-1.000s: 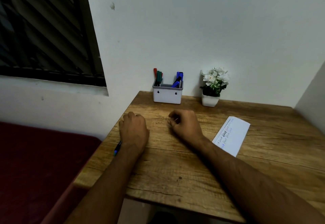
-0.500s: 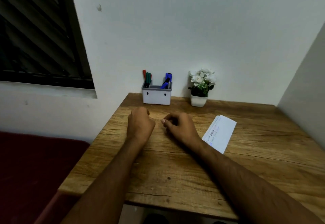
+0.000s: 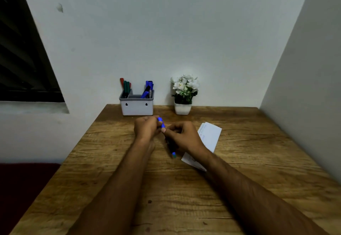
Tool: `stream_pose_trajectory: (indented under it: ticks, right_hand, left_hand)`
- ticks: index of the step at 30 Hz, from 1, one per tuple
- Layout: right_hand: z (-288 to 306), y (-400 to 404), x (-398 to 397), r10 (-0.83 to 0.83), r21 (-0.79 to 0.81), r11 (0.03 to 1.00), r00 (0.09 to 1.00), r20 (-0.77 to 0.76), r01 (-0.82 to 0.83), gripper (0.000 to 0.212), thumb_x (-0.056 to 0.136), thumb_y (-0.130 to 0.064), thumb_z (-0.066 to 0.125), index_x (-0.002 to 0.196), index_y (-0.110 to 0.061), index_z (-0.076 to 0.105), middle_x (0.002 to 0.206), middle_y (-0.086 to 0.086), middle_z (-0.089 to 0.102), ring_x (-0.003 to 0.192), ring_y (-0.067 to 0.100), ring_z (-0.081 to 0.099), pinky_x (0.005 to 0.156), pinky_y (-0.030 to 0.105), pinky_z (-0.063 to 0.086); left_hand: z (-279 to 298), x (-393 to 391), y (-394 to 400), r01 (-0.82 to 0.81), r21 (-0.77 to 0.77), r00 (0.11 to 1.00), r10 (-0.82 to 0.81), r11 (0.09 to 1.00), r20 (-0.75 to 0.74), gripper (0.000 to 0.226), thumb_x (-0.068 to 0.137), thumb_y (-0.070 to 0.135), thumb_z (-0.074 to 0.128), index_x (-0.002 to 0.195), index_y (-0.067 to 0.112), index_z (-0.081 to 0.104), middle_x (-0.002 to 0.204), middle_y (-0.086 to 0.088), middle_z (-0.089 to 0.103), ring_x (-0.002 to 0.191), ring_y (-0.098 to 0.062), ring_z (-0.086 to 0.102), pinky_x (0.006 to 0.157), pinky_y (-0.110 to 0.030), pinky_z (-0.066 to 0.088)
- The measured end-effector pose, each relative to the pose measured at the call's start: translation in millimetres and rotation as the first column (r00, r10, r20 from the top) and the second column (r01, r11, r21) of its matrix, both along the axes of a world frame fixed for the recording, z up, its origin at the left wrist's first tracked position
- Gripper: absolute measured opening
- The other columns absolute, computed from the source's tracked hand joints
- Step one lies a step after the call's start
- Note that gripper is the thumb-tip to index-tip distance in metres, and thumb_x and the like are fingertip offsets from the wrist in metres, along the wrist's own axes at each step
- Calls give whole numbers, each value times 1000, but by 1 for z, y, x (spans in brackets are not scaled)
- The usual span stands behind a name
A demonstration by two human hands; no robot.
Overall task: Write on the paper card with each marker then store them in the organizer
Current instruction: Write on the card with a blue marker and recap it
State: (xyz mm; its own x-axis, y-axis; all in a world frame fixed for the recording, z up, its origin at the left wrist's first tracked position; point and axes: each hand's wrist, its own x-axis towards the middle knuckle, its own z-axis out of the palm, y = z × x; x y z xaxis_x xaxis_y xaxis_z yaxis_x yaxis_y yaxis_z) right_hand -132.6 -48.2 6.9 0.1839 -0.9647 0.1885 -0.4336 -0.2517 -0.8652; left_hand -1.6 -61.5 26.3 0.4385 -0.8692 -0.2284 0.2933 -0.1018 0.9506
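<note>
A blue marker (image 3: 162, 124) is held between both hands above the middle of the wooden table (image 3: 258, 170). My left hand (image 3: 146, 128) pinches its blue upper end. My right hand (image 3: 181, 137) grips the dark barrel, and the marker's blue lower tip sticks out below the palm. Whether the cap is on or off I cannot tell. The white paper card (image 3: 210, 136) lies just right of my right hand, partly under the wrist, with faint writing on it. The white organizer (image 3: 136, 108) stands at the back edge.
The organizer holds red and green markers (image 3: 125, 87) on its left side and blue markers (image 3: 148, 89) on its right. A small white pot of white flowers (image 3: 184, 94) stands beside it. A wall closes the right side; a dark red surface lies below left.
My left hand came right from the table's left edge, bringing the blue marker, and now meets my right hand. The right hand has taken hold of the marker's barrel. The view shifted left.
</note>
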Motion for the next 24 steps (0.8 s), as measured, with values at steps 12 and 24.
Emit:
stream_pose_trajectory:
  ticks: [12, 24]
  right_hand:
    - [7, -5, -13, -37, 138, 990, 999, -18, 39, 30, 104, -20, 63, 79, -7, 74, 65, 3, 69, 49, 10, 61, 51, 26, 50]
    - [23, 10, -55, -83, 446, 892, 946, 315, -70, 25, 106, -10, 58, 101, 11, 71, 72, 13, 67, 51, 13, 61, 45, 24, 49]
  left_hand:
    - [4, -23, -16, -19, -6, 952, 17, 1000, -304, 14, 96, -4, 54, 86, -1, 63, 70, -12, 65, 64, -20, 63, 41, -23, 53]
    - [6, 32, -31, -254, 23, 966, 253, 967, 50, 13, 87, 6, 69, 99, 8, 72, 84, 2, 68, 75, -9, 65, 72, -26, 59]
